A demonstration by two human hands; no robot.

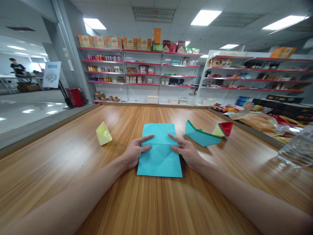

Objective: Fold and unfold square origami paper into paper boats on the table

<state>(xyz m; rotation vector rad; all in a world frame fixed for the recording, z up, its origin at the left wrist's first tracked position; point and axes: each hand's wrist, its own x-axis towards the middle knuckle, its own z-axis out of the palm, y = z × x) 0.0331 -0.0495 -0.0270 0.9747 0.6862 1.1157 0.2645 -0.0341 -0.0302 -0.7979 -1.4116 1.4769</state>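
A creased turquoise paper sheet point(160, 153) lies flat on the wooden table point(146, 202) in front of me. My left hand point(135, 151) rests on its left edge, index finger stretched along a horizontal fold, thumb pinching the paper. My right hand point(184, 150) mirrors it on the right edge, index finger pointing inward along the same fold. Both hands press on the sheet.
A small yellow folded paper piece point(103, 133) sits to the left. A turquoise and green paper boat point(200, 135) and a red and yellow folded piece point(223, 129) lie to the right. Snack packets point(256, 120) and a clear plastic bottle point(297, 148) line the right edge. Store shelves point(141, 75) stand behind.
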